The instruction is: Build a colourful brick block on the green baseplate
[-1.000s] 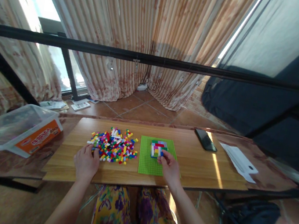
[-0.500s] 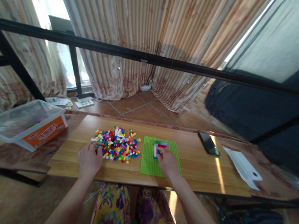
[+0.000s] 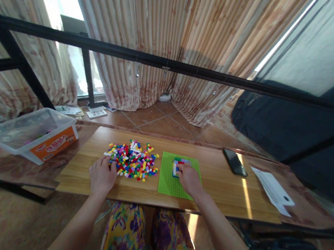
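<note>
My left hand (image 3: 102, 176) rests on the table at the left edge of a heap of small coloured building bricks (image 3: 137, 162). Its fingers are slightly bent, with the thumb apart, and a few bricks lie at the fingertips. On a green studded baseplate (image 3: 164, 184) stands a small low build of bricks (image 3: 176, 164), with white, red, blue, green and lilac parts showing. My right hand (image 3: 190, 181) reaches over the plate from the right, its fingers pinched at the build on what looks like a small blue brick. The hand hides the build's right part.
A black phone (image 3: 234, 162) lies on the wooden table (image 3: 205, 203) to the right, near a white sheet (image 3: 271, 189). At the left stands a clear plastic box (image 3: 22, 138) with an orange label. A dark metal bar (image 3: 112, 50) crosses in front of the curtains.
The view has shifted slightly, so things sit a little further right. Both hands keep nearly the same places, the right one still at the build.
</note>
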Tool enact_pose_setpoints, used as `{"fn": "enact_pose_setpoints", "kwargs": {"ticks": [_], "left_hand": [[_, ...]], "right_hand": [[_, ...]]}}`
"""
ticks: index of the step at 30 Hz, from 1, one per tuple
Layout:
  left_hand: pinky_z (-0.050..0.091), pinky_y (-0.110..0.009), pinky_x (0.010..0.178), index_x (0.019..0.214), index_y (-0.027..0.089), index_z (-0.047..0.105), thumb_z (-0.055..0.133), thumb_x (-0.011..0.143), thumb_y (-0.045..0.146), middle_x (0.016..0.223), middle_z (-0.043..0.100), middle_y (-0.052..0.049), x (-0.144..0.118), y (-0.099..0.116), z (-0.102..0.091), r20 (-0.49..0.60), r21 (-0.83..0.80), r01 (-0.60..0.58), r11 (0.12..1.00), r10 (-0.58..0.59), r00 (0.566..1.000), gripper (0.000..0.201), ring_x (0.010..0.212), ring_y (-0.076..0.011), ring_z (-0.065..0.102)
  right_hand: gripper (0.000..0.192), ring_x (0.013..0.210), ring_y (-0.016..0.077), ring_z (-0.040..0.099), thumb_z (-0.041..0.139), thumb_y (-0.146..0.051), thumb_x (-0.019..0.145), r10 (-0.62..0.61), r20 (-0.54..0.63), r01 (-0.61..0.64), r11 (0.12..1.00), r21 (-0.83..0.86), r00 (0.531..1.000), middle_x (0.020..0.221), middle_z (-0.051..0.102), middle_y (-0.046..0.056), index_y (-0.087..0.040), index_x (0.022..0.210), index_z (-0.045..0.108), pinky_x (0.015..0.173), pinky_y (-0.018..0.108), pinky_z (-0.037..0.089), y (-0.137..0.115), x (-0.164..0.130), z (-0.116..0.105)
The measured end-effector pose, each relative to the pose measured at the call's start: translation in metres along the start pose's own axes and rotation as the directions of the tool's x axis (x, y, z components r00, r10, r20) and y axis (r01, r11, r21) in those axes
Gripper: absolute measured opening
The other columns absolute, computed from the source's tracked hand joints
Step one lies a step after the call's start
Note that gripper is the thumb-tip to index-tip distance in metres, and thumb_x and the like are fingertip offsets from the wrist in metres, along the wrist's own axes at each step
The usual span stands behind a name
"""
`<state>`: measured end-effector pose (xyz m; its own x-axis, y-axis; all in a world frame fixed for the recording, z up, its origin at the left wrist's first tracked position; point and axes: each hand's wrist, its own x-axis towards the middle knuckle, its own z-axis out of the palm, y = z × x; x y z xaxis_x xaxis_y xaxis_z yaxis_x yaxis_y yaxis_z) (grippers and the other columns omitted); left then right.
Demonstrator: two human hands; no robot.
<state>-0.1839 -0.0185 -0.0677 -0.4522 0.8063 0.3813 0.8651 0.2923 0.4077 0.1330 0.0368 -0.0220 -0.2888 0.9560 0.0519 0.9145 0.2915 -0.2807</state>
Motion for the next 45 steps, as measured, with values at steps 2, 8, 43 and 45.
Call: {"fn": "enact_pose_setpoints", "kwargs": {"ticks": [2,8,43,45], "left_hand": [[0.039,-0.041,0.097,0.110,0.013,0.064,0.041,0.090,0.033,0.118,0.063,-0.014,0.000,0.000,0.000,0.001,-0.001,-0.003,1.000,0.003,1.000,0.037,0.112,-0.0283,0.055],[0.039,-0.041,0.097,0.110,0.013,0.064,0.040,0.090,0.034,0.117,0.063,-0.014,0.000,0.001,-0.001,0.001,-0.001,0.000,1.000,0.000,1.000,0.037,0.112,-0.0282,0.055],[0.040,-0.043,0.096,0.108,0.013,0.064,0.041,0.090,0.033,0.115,0.065,-0.015,-0.001,-0.002,0.003,-0.020,-0.002,-0.018,1.000,0.018,1.000,0.035,0.110,-0.0291,0.056],[0.041,-0.043,0.095,0.108,0.014,0.065,0.041,0.090,0.032,0.116,0.065,-0.015,-0.001,-0.002,0.003,-0.008,0.000,-0.014,1.000,0.014,1.000,0.035,0.110,-0.0291,0.056]], "right_hand": [[0.025,0.096,0.0217,0.061,0.048,-0.018,0.087,-0.020,0.009,0.020,0.999,-0.027,1.000,0.104,0.068,0.012,-0.016,0.101,0.069,0.085,0.030,0.042,0.000,0.001,-0.001],[0.024,0.105,0.0222,0.060,0.048,-0.018,0.088,-0.054,0.006,0.055,0.997,-0.046,0.999,0.113,0.065,0.012,-0.018,0.102,0.067,0.088,0.030,0.043,0.001,0.000,-0.004],[0.028,0.096,0.0162,0.055,0.040,-0.007,0.086,-0.251,0.173,0.279,0.946,-0.166,0.952,0.106,0.061,0.009,-0.014,0.102,0.061,0.088,0.028,0.041,0.002,0.006,-0.015],[0.025,0.095,0.0168,0.055,0.043,-0.009,0.086,-0.235,0.170,0.258,0.957,-0.129,0.957,0.105,0.060,0.010,-0.013,0.101,0.062,0.090,0.028,0.041,0.002,0.006,-0.016]]}}
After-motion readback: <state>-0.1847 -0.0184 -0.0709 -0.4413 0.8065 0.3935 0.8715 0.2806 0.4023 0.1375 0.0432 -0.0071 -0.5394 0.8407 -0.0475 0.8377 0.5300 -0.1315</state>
